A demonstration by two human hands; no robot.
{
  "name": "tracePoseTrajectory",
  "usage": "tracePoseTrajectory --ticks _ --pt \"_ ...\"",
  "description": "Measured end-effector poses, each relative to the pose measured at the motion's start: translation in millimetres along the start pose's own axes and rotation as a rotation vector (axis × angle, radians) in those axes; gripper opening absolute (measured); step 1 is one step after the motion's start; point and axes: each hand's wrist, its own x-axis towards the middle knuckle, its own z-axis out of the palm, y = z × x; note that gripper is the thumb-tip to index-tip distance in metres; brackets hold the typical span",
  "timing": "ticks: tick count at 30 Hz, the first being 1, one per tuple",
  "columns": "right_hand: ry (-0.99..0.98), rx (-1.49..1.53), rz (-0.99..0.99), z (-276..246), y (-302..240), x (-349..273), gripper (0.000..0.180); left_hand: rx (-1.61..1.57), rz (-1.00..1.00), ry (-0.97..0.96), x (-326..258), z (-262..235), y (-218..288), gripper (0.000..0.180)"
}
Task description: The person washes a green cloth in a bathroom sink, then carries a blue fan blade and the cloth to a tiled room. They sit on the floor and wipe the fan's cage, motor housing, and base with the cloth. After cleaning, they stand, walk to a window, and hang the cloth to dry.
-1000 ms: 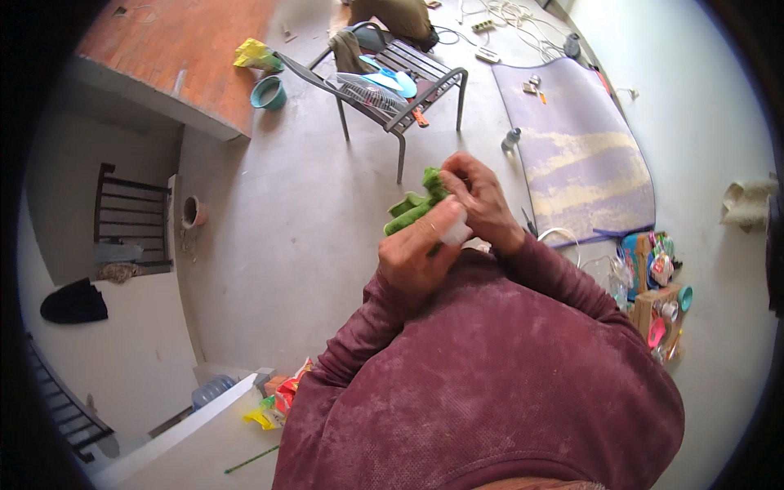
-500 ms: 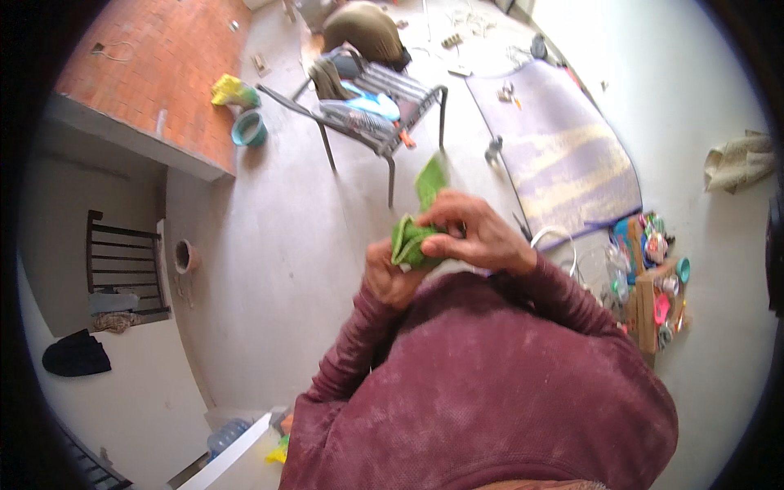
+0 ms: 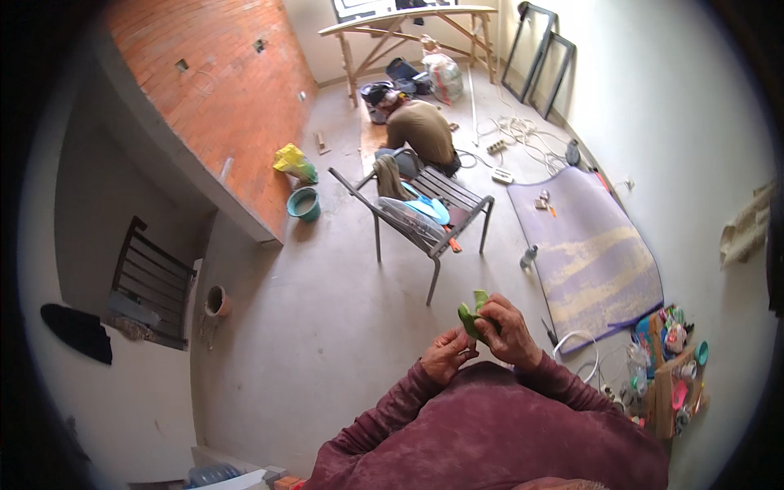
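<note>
In front of my chest, my right hand (image 3: 508,331) grips a folded green cloth (image 3: 467,319), its edges sticking up past the thumb and fingers. Just to the left and slightly lower is my left hand (image 3: 445,355), its fingers drawn together in a pinch close under the cloth. What lies between those fingertips, if anything, is too small to make out. Beyond both hands stands a dark metal chair (image 3: 435,265) with a grey-brown cloth, a light-blue item and a clear plastic wrapping on it.
A person (image 3: 420,131) crouches behind the chair, near a trestle table (image 3: 408,18). To the right lie a worn purple mat (image 3: 588,245) and a wooden crate (image 3: 665,400) of odds and ends. A teal bucket (image 3: 304,204) and a yellow-green bag (image 3: 294,162) stand by the brick wall.
My view has tilted up, showing the crouching person and trestle table. My left hand has come off the green cloth, which now sits more bunched in my right hand.
</note>
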Motion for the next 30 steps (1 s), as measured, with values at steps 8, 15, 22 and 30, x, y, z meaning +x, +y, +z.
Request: tracePoseTrajectory --ticks 8,15,22,30 --pt "-0.075 0.169 0.163 13.2 5.2 17.2 0.011 0.406 0.375 0.205 -11.2 20.3 29.2 0.033" --pt "-0.249 0.165 0.066 24.2 25.0 46.0 0.009 0.011 0.268 0.473 -6.4 15.4 16.5 0.035" --pt "-0.395 0.248 -0.052 58.1 33.8 86.6 0.018 0.297 0.314 0.600 -34.9 7.6 57.7 0.061" --pt "-0.207 0.950 0.492 95.8 17.4 128.7 0.022 -0.257 0.592 0.784 -48.5 -32.1 80.7 0.034"
